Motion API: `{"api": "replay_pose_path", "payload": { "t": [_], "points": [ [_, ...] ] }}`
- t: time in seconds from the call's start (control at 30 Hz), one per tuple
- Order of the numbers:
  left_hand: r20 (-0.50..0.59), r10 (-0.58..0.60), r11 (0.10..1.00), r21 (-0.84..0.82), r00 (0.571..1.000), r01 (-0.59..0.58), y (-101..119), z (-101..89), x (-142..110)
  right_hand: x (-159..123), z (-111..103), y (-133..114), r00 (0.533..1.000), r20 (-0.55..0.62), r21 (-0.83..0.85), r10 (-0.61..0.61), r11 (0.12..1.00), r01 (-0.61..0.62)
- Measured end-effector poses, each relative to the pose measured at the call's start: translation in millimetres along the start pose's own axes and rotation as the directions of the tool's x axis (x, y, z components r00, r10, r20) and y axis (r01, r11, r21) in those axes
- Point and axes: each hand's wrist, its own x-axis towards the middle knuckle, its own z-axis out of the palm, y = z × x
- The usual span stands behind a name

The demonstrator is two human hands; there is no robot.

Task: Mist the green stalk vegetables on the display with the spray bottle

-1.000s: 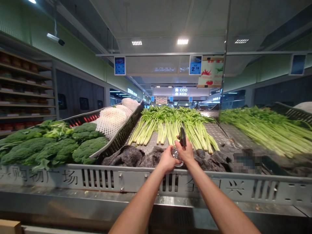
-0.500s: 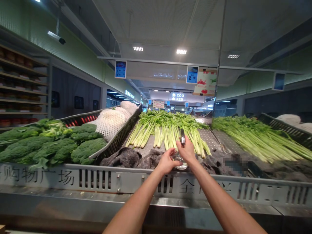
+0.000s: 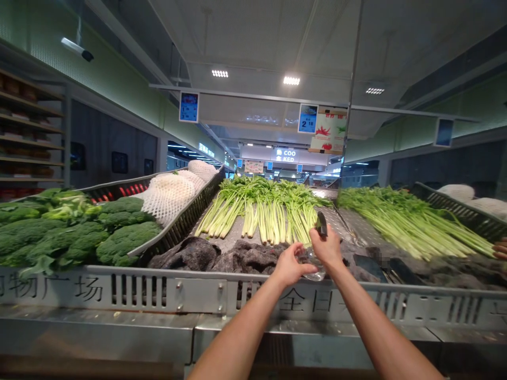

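My right hand (image 3: 328, 247) is wrapped around the neck of a spray bottle, just under its dark head (image 3: 321, 224). Low on the same clear spray bottle (image 3: 317, 272), my left hand (image 3: 293, 264) curves its thumb and fingers about the body; part of the bottle is hidden by the hands. Beyond them lies a row of celery (image 3: 273, 211), leaves to the back and pale stalk ends towards me. Dark crumpled cloth (image 3: 253, 256) lies between the celery and the front rail, just left of my hands.
Broccoli (image 3: 67, 237) fills the left side, with foam-netted produce (image 3: 170, 192) behind a black slatted divider (image 3: 194, 219). A grey front rail (image 3: 200, 293) runs across. At right, a mirror (image 3: 396, 158) reflects the celery and part of a hand (image 3: 501, 248). Price signs (image 3: 308, 119) hang above.
Both hands and the spray bottle have moved right along the celery, to its right end. The shelf has shifted slightly left in view. A hand's reflection now shows at the right edge.
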Motion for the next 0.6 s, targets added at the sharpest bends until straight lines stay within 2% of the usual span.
{"api": "replay_pose_path", "payload": {
  "t": [0.1,0.27,0.5,0.6],
  "points": [
    [0.009,-0.024,1.000,-0.009,1.000,0.024,1.3,-3.8,-2.1,-1.3,2.5,-2.4,0.999,0.038,-0.014,-0.031,0.999,0.032],
    [0.026,-0.026,1.000,0.003,0.999,0.026,3.7,-6.6,-3.9,-1.7,4.9,-3.2,0.998,0.059,0.013,-0.006,1.000,0.005],
    [0.012,-0.018,0.999,0.048,1.000,0.017,6.3,-5.1,-4.2,-0.7,4.8,0.6,0.999,-0.023,0.026,0.035,0.999,-0.035],
    [0.018,-0.008,0.999,0.041,1.000,0.007,6.6,-5.1,-4.3,0.7,6.8,1.0,1.000,-0.021,-0.015,0.021,1.000,-0.021]
  ]
}}
